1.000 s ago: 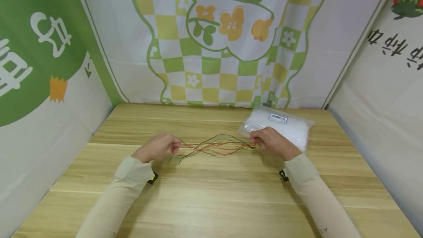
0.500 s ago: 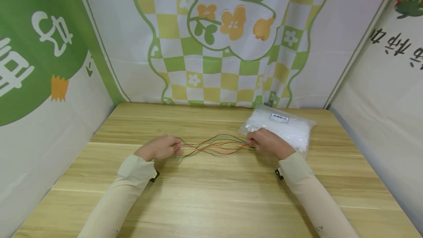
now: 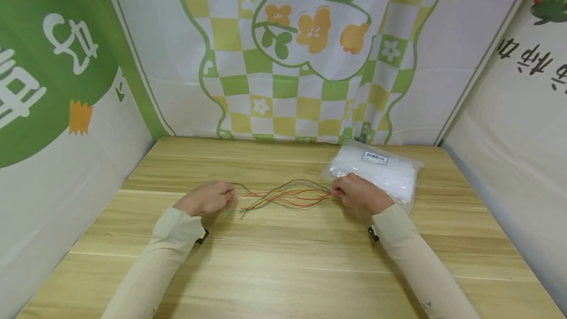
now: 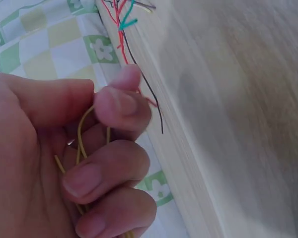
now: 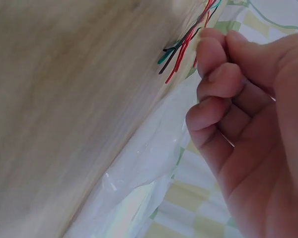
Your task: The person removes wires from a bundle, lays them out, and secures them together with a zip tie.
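Thin red, yellow, green and black wires (image 3: 264,198) lie spread in a loose bundle across the table between my hands. My left hand (image 3: 205,197) is at their left end; in the left wrist view its fingers curl round yellow wires (image 4: 80,131), looped into the palm. Past those fingertips, red and black wire ends stick out, and a green one shows farther off. At the bundle's right end is my right hand (image 3: 361,193), thumb and forefinger pinched together on wire, mostly hidden by the fingers. Red, black and green ends (image 5: 178,62) splay beside its fingertips.
A clear plastic bag (image 3: 398,174) of white contents, with a barcode label (image 3: 375,158), lies behind and partly under my right hand. The wooden table (image 3: 283,260) is bordered by printed cloth (image 3: 283,107) at the back and sides.
My left hand has drawn slightly left, and the yellow strands no longer show at its fingertips in the head view. My right hand shifted a little left, then stayed at the wires' right end.
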Demonstrator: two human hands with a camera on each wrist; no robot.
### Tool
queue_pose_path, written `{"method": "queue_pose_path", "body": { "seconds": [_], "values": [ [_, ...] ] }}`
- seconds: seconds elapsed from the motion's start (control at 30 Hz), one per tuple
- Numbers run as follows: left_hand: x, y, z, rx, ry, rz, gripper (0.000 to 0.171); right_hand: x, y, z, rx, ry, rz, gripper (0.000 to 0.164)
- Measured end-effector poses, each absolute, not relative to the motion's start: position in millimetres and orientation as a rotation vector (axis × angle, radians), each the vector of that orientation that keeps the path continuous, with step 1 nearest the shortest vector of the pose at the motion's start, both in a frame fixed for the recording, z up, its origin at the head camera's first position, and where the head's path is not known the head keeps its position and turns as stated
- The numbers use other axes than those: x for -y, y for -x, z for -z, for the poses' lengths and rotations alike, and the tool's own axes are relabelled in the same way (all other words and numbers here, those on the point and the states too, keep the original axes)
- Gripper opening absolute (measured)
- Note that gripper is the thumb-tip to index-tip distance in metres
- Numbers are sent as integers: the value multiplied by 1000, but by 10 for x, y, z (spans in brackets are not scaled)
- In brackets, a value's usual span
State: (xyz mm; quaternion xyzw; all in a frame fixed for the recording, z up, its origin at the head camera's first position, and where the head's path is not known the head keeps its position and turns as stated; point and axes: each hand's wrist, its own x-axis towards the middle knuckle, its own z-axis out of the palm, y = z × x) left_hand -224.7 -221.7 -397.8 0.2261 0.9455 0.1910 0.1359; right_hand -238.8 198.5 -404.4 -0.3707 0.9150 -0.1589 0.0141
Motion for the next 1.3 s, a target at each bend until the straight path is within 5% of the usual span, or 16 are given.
{"method": "queue_pose_path", "body": {
  "seconds": [0.43, 1.3],
  "values": [
    [2042, 2229, 3966, -2802, -856, -579, 28, -2073, 2392, 3979, -2930, 1051, 493, 24],
    [1331, 2172, 3899, -2649, -1083, -739, 24, -1473, 2129, 3680, -2775, 1424, 730, 16]
  ]
}}
